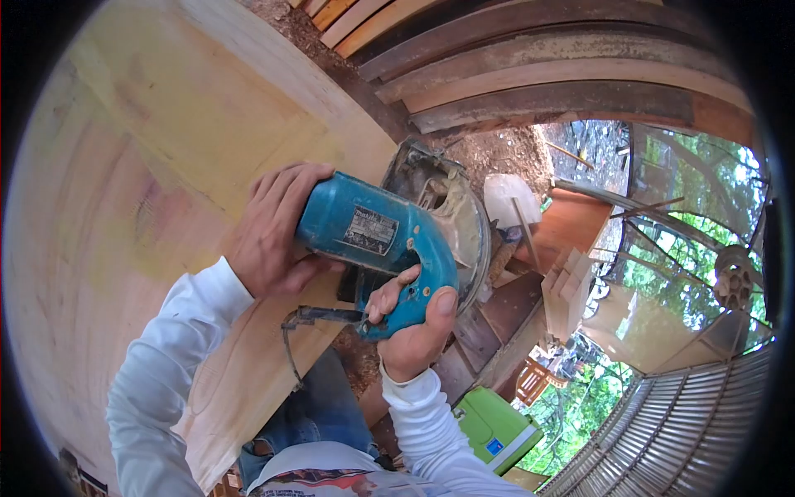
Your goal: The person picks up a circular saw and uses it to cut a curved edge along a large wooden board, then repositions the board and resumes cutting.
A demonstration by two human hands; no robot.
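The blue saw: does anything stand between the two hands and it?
Nothing visible does. The left hand wraps the motor body of the blue saw, and the right hand grips its handle, at the edge of the wooden board.

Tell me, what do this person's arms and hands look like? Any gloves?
No gloves: the left hand and the right hand are bare, with no rings or watch that I can see. Long white sleeves cover both arms to the wrists, a little creased.

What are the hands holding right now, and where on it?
Both hold the blue electric circular saw: left hand on its motor housing, right hand around its rear handle.
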